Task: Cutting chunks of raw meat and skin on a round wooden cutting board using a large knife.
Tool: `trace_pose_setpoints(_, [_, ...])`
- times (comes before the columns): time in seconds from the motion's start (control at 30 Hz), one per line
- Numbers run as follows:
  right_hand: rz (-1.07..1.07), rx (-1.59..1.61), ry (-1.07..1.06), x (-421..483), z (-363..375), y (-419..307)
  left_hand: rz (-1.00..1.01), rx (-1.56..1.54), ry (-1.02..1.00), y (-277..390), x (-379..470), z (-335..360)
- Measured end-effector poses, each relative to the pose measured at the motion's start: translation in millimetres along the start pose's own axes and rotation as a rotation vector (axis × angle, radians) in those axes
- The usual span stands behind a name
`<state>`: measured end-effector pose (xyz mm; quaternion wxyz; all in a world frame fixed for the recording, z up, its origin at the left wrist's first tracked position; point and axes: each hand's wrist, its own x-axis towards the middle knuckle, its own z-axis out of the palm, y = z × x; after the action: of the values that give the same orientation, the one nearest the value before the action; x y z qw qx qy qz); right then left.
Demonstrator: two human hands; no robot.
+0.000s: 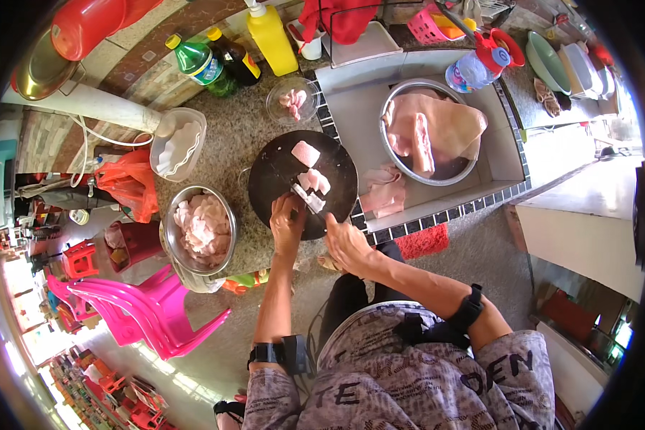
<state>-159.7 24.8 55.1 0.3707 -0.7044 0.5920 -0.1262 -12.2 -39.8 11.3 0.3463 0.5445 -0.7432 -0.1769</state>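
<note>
My right hand (350, 244) is closed on the handle of a knife (307, 198), whose blade lies over a dark round cutting board (271, 180). At the board's front left, my left hand (287, 217) is beside the blade, its fingertips at the edge of the pale raw meat; whether they grip a piece is hard to tell. Pale meat pieces (314, 181) lie along the blade, and a separate chunk (306, 154) sits farther back on the board. A steel bowl (233, 236) of sliced meat (201, 228) stands left. Behind the board, a clear bowl (273, 102) holds small meat strips (293, 103).
At right, a tiled sink (494, 185) holds a metal basin (446, 181) with large meat slabs (438, 126) and loose skin-like pieces (385, 191). Bottles (204, 67) and a yellow pump bottle (273, 43) stand behind. A plastic container (178, 145) is at left; pink chairs (140, 306) stand below.
</note>
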Motion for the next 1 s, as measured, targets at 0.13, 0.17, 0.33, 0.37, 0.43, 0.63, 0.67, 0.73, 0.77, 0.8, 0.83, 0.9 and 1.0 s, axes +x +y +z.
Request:
trace_pose_setpoints(0.13, [0.018,0.024,0.053,14.8,0.4,-6.3,-0.027,-0.062,0.006,0.8,1.4,0.2])
trace_pose_setpoints(0.17, [0.051,-0.012,0.017,13.0,-2.6,-8.4,-0.024,-0.065,0.007,-0.1,0.8,-0.1])
trace_pose_setpoints(0.33, [-0.051,-0.202,-0.080,-42.9,-9.7,7.0,-0.167,-0.067,0.089,-4.0,-4.4,2.1])
trace_pose_setpoints(0.37, [-0.055,-0.273,-0.118,-46.5,-10.8,8.6,-0.170,-0.068,0.095,-3.9,-4.4,1.3])
trace_pose_setpoints(0.43, [-0.003,-0.213,-0.099,-40.1,-9.5,8.0,-0.023,-0.008,0.167,-1.2,-5.8,0.7])
trace_pose_setpoints(0.63, [-0.118,-0.100,0.094,28.6,-12.3,4.6,-0.002,-0.013,0.029,6.4,-8.3,7.6])
trace_pose_setpoints(0.67, [-0.115,-0.098,0.114,40.3,-15.1,9.1,-0.029,-0.048,0.020,12.6,-7.8,8.5])
trace_pose_setpoints(0.73, [-0.130,-0.040,0.143,54.2,-23.4,7.8,-0.056,-0.041,0.056,6.2,-13.4,9.5])
trace_pose_setpoints(0.77, [-0.128,-0.004,0.119,54.2,-30.9,11.2,-0.081,-0.044,0.090,3.0,-15.4,10.6])
trace_pose_setpoints(0.8, [-0.140,-0.033,0.100,53.0,-38.0,13.1,-0.089,-0.042,0.096,4.2,-16.4,10.2])
trace_pose_setpoints(0.83, [-0.151,-0.063,0.082,50.9,-44.4,13.9,-0.118,-0.049,0.094,5.4,-16.7,10.3])
trace_pose_setpoints(0.9, [-0.142,-0.058,0.092,42.8,-56.3,10.2,-0.152,-0.060,0.101,8.2,-17.3,9.7])
trace_pose_setpoints(1.0, [-0.169,-0.104,0.103,32.3,-60.3,9.7,-0.142,-0.058,0.074,9.4,-19.5,8.7])
